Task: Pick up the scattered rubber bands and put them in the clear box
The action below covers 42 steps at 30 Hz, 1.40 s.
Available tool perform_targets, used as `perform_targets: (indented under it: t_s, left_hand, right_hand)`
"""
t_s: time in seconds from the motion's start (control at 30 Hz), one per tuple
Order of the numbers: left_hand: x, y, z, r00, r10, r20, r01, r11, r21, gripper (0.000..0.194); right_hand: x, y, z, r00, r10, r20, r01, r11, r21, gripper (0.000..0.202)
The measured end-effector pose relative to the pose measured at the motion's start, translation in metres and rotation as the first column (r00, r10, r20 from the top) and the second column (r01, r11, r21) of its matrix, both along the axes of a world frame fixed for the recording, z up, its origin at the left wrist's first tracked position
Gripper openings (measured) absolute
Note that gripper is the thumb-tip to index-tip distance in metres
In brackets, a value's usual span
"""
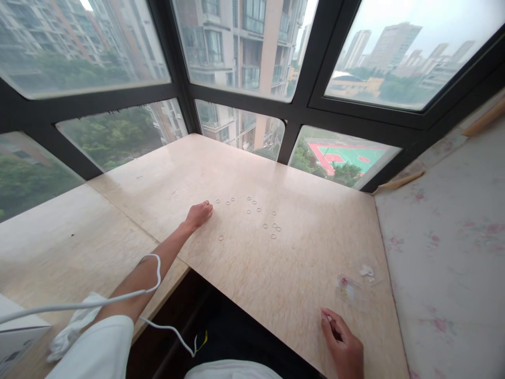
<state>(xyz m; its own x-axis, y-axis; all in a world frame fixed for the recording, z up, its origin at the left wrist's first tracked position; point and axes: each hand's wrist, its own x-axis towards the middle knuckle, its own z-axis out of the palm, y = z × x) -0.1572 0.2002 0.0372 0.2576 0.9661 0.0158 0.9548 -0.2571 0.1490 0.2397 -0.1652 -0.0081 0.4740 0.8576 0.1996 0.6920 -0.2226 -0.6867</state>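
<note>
Several thin rings point(248, 211) lie scattered over the middle of the pale marble-patterned tabletop point(244, 263). At their left end, my left hand point(200, 215) rests on the surface with its fingers closed; a ring-like shape shows at its fingertips, and what else it may hold is hidden. My right hand point(341, 339) is near the front edge at the lower right, thumb and forefinger pinched together, with anything between them too small to make out. Just above it lie a clear plastic bag point(347, 287) with small colourful contents and a small white item point(366, 271).
A white cable point(79, 306) crosses over my left forearm. Crumpled white tissue point(69, 334) and a white box point(18, 337) are at the lower left. Dark-framed windows border the far side, and a floral wall point(445, 237) stands at the right.
</note>
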Motion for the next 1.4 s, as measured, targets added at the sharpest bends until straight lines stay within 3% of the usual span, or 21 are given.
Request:
perform_targets:
  t_s: [0.2,0.33,0.43,0.53,0.67,0.77,0.9,1.03,1.2,1.4]
  left_hand:
    - [0.003,-0.009,0.001,0.999,-0.020,0.037,0.018,0.998,0.054,0.023]
    - [0.019,-0.023,0.004,0.928,-0.007,0.373,-0.028,0.996,0.090,0.014]
    - [0.045,-0.036,0.008,0.736,0.048,0.676,-0.054,0.998,-0.012,0.012]
    - [0.076,-0.052,0.015,0.439,0.097,0.893,0.046,0.990,-0.130,0.013]
    - [0.118,-0.077,0.029,0.115,0.180,0.977,0.196,0.960,-0.200,0.014]
    - [0.147,-0.098,0.038,0.010,0.238,0.971,0.313,0.922,-0.229,0.014]
    - [0.186,-0.127,0.039,-0.024,0.300,0.954,0.459,0.851,-0.256,0.014]
    - [0.223,-0.160,0.027,-0.049,0.402,0.914,0.617,0.732,-0.289,0.019]
    - [0.265,-0.200,0.021,0.045,0.446,0.894,0.728,0.599,-0.335,0.025]
    - [0.306,-0.221,0.024,0.116,0.354,0.928,0.758,0.572,-0.313,0.028]
  right_hand:
    - [-0.001,0.001,0.005,1.000,0.002,-0.026,-0.001,1.000,0.026,0.042]
    - [-0.001,0.002,0.007,0.997,-0.001,-0.077,0.005,0.999,0.047,0.039]
    - [-0.001,0.003,0.007,0.994,-0.002,-0.109,0.009,0.998,0.061,0.037]
    - [0.000,0.004,0.007,0.990,0.006,-0.142,0.004,0.998,0.067,0.035]
    - [-0.001,0.005,0.006,0.984,0.019,-0.177,-0.007,0.998,0.065,0.033]
    - [-0.001,0.006,0.005,0.983,0.010,-0.183,0.001,0.998,0.063,0.032]
    - [-0.002,0.009,0.004,0.980,-0.001,-0.199,0.012,0.998,0.055,0.030]
    - [-0.002,0.010,0.004,0.977,-0.018,-0.211,0.031,0.998,0.059,0.029]
    - [-0.004,0.011,0.007,0.972,-0.035,-0.234,0.053,0.996,0.069,0.027]
    - [-0.007,0.010,0.011,0.970,-0.025,-0.242,0.044,0.996,0.071,0.025]
